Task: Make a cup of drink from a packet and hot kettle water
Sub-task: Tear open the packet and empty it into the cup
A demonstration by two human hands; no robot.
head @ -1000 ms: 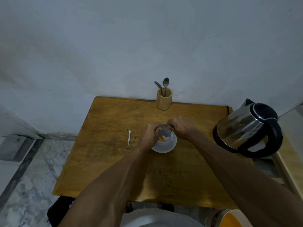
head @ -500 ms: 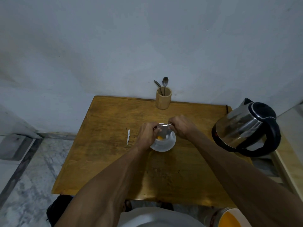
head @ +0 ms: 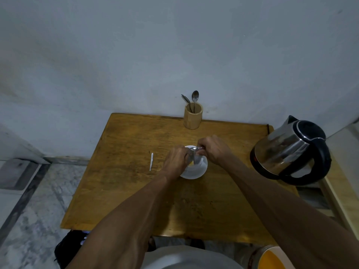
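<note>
Head view: two hands (head: 194, 156) pinch one packet (head: 194, 154) over one cup (head: 196, 169).

Dim, flat light, soft focus, wide-angle bending at the edges.

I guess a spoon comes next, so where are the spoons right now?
The two spoons stand in a wooden holder at the table's far edge by the wall, beyond the cup and left of the kettle.
</note>
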